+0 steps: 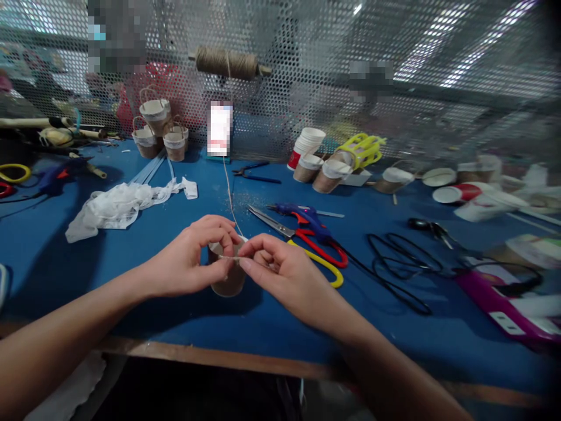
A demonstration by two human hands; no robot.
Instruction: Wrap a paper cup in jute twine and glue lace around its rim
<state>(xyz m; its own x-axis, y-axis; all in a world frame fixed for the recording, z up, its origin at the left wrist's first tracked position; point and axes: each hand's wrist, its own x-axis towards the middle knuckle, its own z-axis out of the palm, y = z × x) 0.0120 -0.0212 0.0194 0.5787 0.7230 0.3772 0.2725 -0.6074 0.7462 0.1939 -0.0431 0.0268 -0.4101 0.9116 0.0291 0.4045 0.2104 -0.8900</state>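
A short stretch of twine [231, 258] is pinched between my left hand [195, 254] and my right hand [280, 269]. Thumb and forefinger are closed on it in both. Below my fingers stands a small brown cup [228, 285] on the table, its rim mostly hidden by my hands. More cord [229, 193] runs from the spool of twine [227, 63] on the mesh wall down toward the cup. To the right of my hands lie scissors [280, 227] with red and yellow handles and a blue glue gun [309, 219].
Finished-looking small baskets [158, 131] are stacked at back left, near crumpled white lace [123, 204]. A phone [220, 130] leans at the mesh, pliers [258, 172] beside it. White paper cups [310, 143], a black cable [403, 263] and a purple power strip [499, 304] occupy the right.
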